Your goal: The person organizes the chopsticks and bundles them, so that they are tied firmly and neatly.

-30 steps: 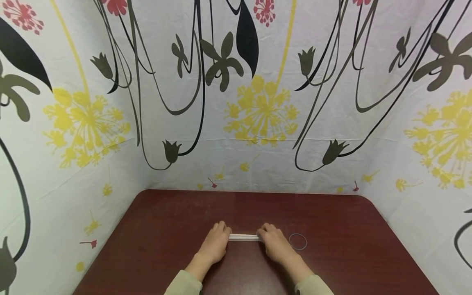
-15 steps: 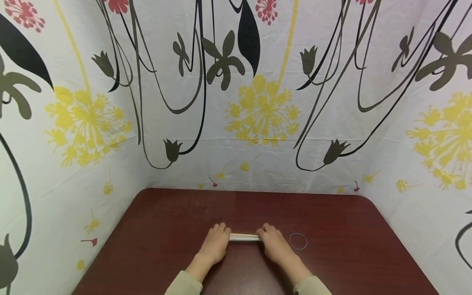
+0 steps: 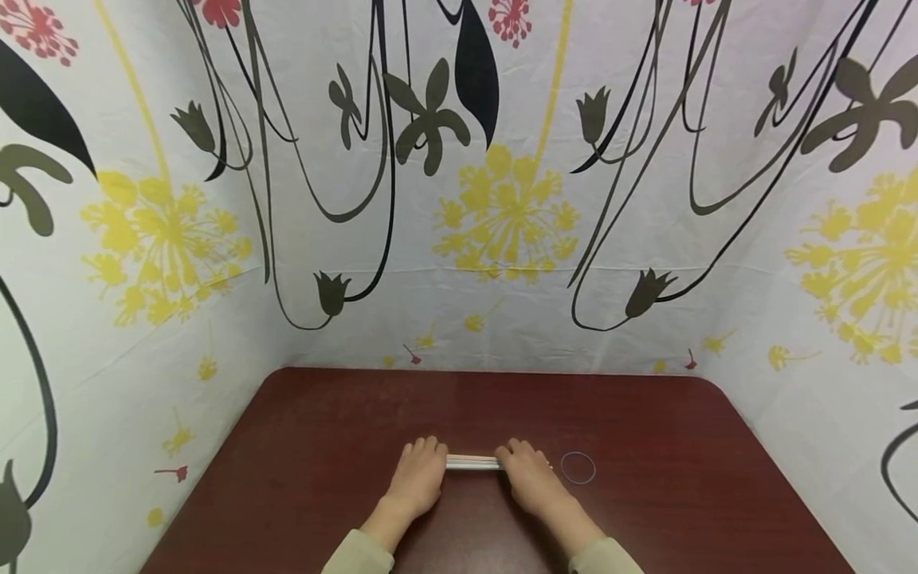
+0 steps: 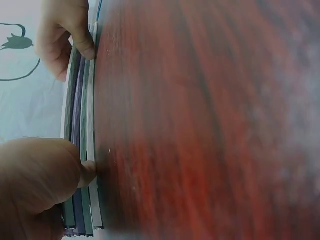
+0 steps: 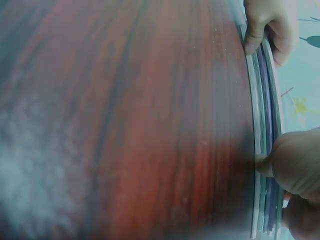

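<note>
A bundle of long thin strips [image 3: 473,462] lies crosswise near the middle of the table, between both hands. Whitish, green and purple strips [image 4: 84,107] run side by side in the left wrist view. My left hand [image 3: 419,478] grips the bundle toward its left end, with the thumb on the near side. Toward the other end my right hand [image 3: 529,477] holds it, thumb also on the near side [image 5: 264,165]. Strip tips peek out just right of that hand. A thin blue loop [image 3: 578,484], like a rubber band, lies right of the right hand.
The dark red-brown wooden table [image 3: 459,406] has rounded far corners. White cloth [image 3: 459,319] with a flower print hangs behind it and along both sides.
My right hand has shifted slightly left along the bundle, and strip tips now show to its right. The left hand keeps its grip. The head view has swayed a little.
</note>
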Demonstrator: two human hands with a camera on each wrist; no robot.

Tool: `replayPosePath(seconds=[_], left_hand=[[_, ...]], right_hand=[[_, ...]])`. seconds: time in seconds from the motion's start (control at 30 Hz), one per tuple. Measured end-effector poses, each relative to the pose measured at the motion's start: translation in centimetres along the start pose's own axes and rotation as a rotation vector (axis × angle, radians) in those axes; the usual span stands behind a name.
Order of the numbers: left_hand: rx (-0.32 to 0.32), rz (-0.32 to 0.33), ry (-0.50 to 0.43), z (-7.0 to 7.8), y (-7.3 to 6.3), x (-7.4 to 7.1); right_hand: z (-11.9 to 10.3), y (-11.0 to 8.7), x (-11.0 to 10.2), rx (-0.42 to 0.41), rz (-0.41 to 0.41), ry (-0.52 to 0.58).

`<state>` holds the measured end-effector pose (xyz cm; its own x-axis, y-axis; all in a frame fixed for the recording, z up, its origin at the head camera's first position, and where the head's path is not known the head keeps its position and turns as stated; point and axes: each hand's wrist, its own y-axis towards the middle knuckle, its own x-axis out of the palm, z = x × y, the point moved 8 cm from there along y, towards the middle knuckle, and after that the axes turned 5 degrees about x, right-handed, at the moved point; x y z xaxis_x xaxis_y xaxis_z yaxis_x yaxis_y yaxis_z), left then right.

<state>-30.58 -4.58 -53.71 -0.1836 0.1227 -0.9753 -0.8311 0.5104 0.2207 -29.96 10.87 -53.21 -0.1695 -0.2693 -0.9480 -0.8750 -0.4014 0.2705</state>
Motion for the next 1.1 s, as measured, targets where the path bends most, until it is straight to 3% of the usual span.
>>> replayPosePath(seconds=[0.17,0.33,0.47,0.67,0.83,1.1], left_hand=[[-0.016,-0.046,-0.025,0.0,0.0,0.4],[-0.005,-0.07,-0.042,0.2,0.0,0.8],[0.023,-0.021,0.011,0.3,-0.1,0.5],[0.035,0.093,0.104,-0.3,-0.1,-0.2],[0.001,0.121,0.112,-1.0,0.0,-0.5],[-0.077,0.156,0.129,-1.4,-0.2,-1.5]], right_hand=[[-0.3,-0.1,0.0,0.015,0.015,-0.027],[-0.3,-0.2,0.4,0.045,-0.025,-0.029],[-0.4,-0.2,0.4,0.04,-0.035,-0.033],[-0.8,-0.1,-0.2,-0.049,0.044,-0.04],[-1.1,-0.1,-0.7,-0.11,0.103,-0.014],[-0.3,-0.2,-1.0,-0.085,0.119,0.056]])
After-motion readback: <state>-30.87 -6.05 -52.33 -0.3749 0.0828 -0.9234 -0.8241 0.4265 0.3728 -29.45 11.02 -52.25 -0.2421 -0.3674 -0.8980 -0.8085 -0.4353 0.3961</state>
